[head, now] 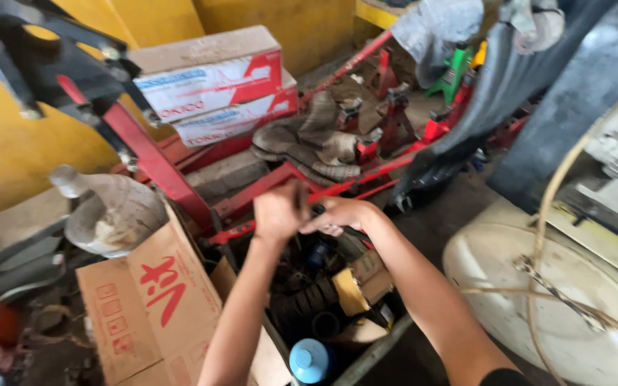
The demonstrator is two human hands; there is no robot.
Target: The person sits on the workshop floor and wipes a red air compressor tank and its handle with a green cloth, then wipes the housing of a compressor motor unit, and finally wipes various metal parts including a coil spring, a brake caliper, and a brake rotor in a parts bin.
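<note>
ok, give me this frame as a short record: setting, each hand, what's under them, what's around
setting: cluttered workshop floor, yellow wall behind
left hand: fisted, raised over a crate, closed on something small; what it is cannot be told
right hand: meets the left, fingers on a dark slim object
below hands: crate of mixed parts, blue-capped bottle, black ribbed hose
left of crate: open cardboard box, dusty funnel
behind: red steel frame, red jack stands, two stacked cartons
right: cream tank

Hands: two, left (279,212) and right (341,214)
Stacked cartons: two (212,75)
Open cardboard box: one (153,307)
Green jack stand: one (453,71)
Blue cap: one (310,359)
</note>
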